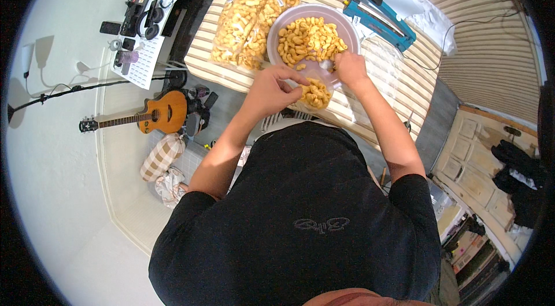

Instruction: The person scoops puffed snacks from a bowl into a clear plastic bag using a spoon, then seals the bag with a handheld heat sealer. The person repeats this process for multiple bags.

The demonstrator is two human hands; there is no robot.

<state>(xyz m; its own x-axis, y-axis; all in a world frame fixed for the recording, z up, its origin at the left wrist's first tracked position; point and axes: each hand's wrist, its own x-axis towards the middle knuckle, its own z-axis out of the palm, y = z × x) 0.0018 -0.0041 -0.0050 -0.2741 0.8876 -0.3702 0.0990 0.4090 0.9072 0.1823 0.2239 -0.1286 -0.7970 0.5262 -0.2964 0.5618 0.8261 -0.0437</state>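
Note:
A round, pale translucent basin (273, 40) on the table holds a heap of curved, yellow-orange puffed snacks (309, 39). Against its near side, at the table's front edge, is a small clear plastic bag (315, 94) partly filled with the same snacks. My left hand (273, 92) has its thumb and fingers bent around the bag's left edge, pinching it. Over the basin's right near rim, my right hand (350, 69) is closed with the fingers curled down. A small pale, shiny object shows beside its fingertips; what the hand grips is hidden.
Large clear bags of snacks (243, 22) lie left of the basin. A teal bag sealer (381, 19) stands to the right, its cable running right. More packed snacks lie at the far edge. A guitar (165, 112) and a white desk (141, 63) are off to the left.

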